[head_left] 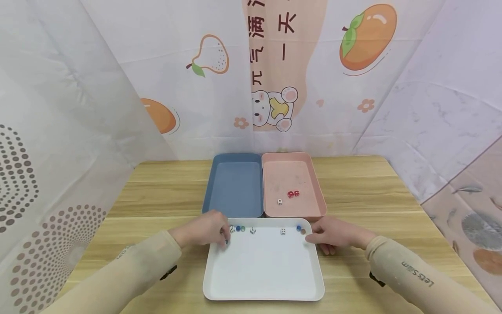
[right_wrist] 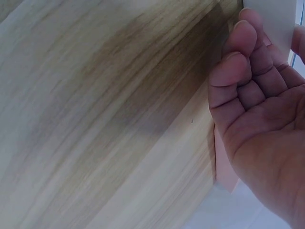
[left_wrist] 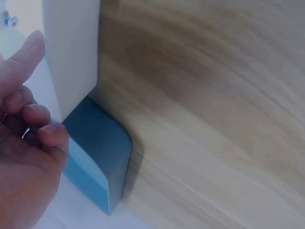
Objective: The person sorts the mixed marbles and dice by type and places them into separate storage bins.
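Note:
A white tray (head_left: pixel 264 279) lies on the table between my two hands. Over its far left corner, my left hand (head_left: pixel 211 228) pinches a small dark-blue bead (head_left: pixel 226 241) between its fingertips. In the left wrist view the other fingers (left_wrist: pixel 52 135) curl above the tray's corner. At the right rim, my right hand (head_left: pixel 336 232) grips the tray's wall, with one digit over the rim and curled fingers (right_wrist: pixel 232 71) outside it. Inside, along the far wall, are white dice (head_left: pixel 252 230), a blue bead (head_left: pixel 238 228), a green bead (head_left: pixel 243 228), another blue bead (head_left: pixel 299 228) and a brown bead (head_left: pixel 303 232).
Behind the white tray stand a blue tray (head_left: pixel 240 187) on the left and a pink tray (head_left: pixel 288 174) on the right, side by side. Two red dice (head_left: pixel 290 195) and one white die (head_left: pixel 279 202) lie in the pink one. A printed cloth (head_left: pixel 219 109) hangs behind the wooden table (head_left: pixel 357 183).

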The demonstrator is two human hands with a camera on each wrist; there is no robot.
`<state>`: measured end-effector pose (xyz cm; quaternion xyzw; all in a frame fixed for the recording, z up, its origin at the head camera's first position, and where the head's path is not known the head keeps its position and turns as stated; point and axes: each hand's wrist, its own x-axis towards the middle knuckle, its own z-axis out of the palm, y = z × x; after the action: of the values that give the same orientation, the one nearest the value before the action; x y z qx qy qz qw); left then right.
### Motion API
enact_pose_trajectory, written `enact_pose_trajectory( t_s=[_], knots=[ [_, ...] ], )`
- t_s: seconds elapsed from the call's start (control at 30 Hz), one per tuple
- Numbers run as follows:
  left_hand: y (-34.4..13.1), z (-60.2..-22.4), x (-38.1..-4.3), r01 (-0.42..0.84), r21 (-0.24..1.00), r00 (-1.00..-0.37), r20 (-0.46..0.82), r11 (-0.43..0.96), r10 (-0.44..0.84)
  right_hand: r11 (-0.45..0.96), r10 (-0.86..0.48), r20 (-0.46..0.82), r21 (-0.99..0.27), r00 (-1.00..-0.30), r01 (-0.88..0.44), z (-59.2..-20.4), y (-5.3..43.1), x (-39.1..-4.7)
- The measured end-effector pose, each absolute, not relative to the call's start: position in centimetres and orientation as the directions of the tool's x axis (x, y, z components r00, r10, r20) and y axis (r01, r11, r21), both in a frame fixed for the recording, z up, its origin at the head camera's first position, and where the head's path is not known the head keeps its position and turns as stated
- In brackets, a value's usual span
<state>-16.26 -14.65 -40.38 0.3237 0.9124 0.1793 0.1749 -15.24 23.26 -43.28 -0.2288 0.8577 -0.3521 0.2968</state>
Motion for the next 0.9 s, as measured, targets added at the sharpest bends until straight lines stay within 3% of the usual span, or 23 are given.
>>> enact_pose_trajectory(
  t_s=[0.53,0.9],
  knots=[
    [-14.5,-38.2,-19.7,0.504,0.501,-0.768,-0.112,0.703,0.63,0.632,-0.605,-0.352,-0.758,-0.715,-0.162,-43.2,23.1,-15.1],
    [-14.2,-37.9,-23.8,0.5,0.462,-0.765,-0.16,0.732,0.623,0.633,-0.605,-0.354,-0.757,-0.713,-0.163,-43.2,23.1,-15.2]
  ],
)
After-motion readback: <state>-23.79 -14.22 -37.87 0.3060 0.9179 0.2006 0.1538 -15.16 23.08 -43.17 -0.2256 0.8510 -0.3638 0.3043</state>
